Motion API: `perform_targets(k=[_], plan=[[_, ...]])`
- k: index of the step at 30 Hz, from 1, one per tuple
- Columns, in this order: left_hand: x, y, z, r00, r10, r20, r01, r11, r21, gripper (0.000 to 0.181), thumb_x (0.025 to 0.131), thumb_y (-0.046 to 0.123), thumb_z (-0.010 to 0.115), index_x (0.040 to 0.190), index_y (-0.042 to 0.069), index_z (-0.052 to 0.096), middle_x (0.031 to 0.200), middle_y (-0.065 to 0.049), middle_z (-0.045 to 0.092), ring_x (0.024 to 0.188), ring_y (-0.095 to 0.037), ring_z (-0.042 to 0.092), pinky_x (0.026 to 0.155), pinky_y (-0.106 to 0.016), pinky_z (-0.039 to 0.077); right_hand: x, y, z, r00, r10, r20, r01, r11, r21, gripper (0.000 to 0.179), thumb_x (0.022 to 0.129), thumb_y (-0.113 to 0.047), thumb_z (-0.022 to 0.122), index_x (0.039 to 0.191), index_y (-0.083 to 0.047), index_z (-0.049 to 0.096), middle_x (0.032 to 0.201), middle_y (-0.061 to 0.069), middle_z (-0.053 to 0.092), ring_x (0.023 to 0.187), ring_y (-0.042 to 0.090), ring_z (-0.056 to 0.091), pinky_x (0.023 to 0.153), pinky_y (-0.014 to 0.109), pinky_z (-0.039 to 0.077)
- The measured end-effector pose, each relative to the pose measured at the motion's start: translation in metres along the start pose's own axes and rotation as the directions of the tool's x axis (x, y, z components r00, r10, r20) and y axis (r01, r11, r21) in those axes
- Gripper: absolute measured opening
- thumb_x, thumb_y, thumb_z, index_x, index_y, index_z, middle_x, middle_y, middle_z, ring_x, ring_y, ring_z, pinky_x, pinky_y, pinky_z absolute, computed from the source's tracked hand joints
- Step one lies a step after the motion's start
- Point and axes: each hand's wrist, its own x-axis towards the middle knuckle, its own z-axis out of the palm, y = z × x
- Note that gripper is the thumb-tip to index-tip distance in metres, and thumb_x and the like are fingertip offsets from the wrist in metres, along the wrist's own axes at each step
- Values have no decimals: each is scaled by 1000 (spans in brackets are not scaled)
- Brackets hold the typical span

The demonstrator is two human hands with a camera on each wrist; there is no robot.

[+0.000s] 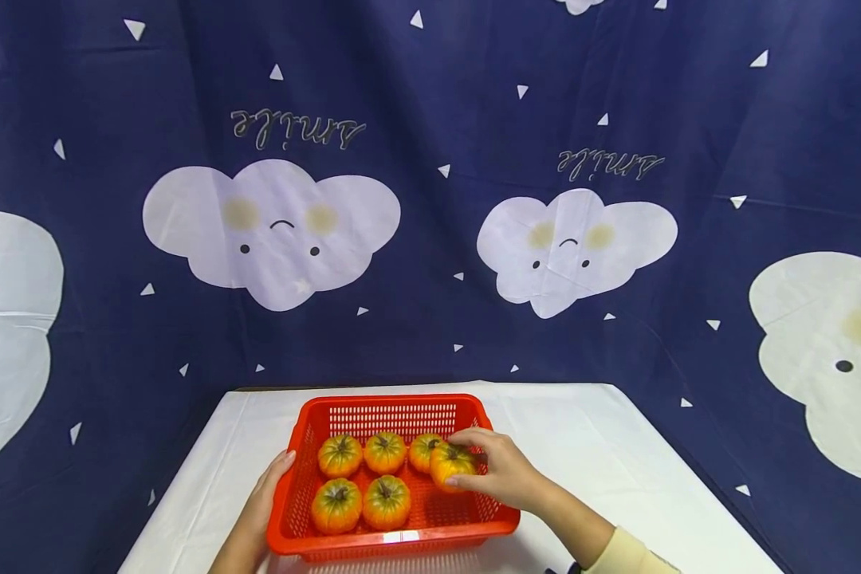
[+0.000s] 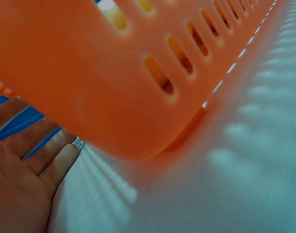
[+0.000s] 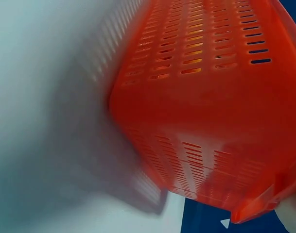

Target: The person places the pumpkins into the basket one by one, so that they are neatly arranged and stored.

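A red slotted plastic basket (image 1: pixel 430 508) holds several small orange-and-green pumpkins, among them a back-left one (image 1: pixel 340 457) and a front-left one (image 1: pixel 336 507). My right hand (image 1: pixel 504 470) reaches over the right rim and grips a pumpkin (image 1: pixel 448 469) between thumb and fingers. That pumpkin overlaps another pumpkin (image 1: pixel 421 451) behind it. On the opposite side, my left hand (image 1: pixel 260 501) rests against the basket's left wall with its fingers extended. The left wrist view shows those fingers straight along the basket's outer wall (image 2: pixel 89 92). In the right wrist view the basket's side (image 3: pixel 201 107) hides most of the hand.
The basket stands on a table with a white cloth (image 1: pixel 560 422). A dark blue curtain (image 1: pixel 430 335) with clouds and small triangles hangs behind the table and along both sides.
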Motion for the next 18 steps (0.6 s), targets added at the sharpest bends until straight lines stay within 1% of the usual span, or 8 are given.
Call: perform_targets(k=[4, 8, 10, 15, 18], plan=[[-1, 0, 0, 1000, 26, 1, -26, 1000, 12, 79, 112, 53, 33, 166, 0, 9, 166, -31, 22, 147, -45, 30, 111, -55, 38, 2, -1, 2, 1000, -9, 28, 9, 1000, -18, 61, 88, -45, 86, 134, -8, 68, 132, 4, 69, 122, 16, 62, 104, 43, 50], [-2, -1, 0, 999, 40, 4, -40, 999, 9, 78, 113, 48, 33, 166, -2, 5, 168, -31, 15, 148, -44, 24, 114, -53, 31, 5, -3, 5, 998, 2, 59, 1, 999, -50, 61, 88, -48, 85, 134, -12, 68, 131, 4, 69, 122, 16, 61, 104, 45, 50], [-2, -1, 0, 999, 43, 5, -43, 999, -2, 77, 113, 48, 33, 166, -2, 6, 168, -30, 15, 148, -43, 24, 114, -53, 31, 7, -4, 6, 997, 17, 81, -12, 998, -70, 61, 89, -49, 85, 134, -12, 68, 131, 3, 69, 123, 17, 60, 105, 46, 49], [-1, -3, 1, 999, 51, 11, -51, 998, -43, 74, 114, 46, 32, 166, 0, 8, 167, -28, 20, 148, -41, 26, 113, -50, 34, 13, -6, 12, 989, 68, 133, -51, 990, -131, 64, 89, -49, 84, 135, -8, 68, 130, -2, 68, 127, 18, 58, 109, 47, 45], [0, -4, 1, 998, 55, 7, -54, 998, -34, 75, 114, 45, 33, 166, -1, 6, 167, -28, 17, 149, -41, 24, 114, -50, 31, 15, -7, 14, 985, 87, 151, -63, 985, -160, 64, 89, -49, 85, 133, -6, 69, 129, -2, 68, 127, 21, 58, 109, 48, 45]])
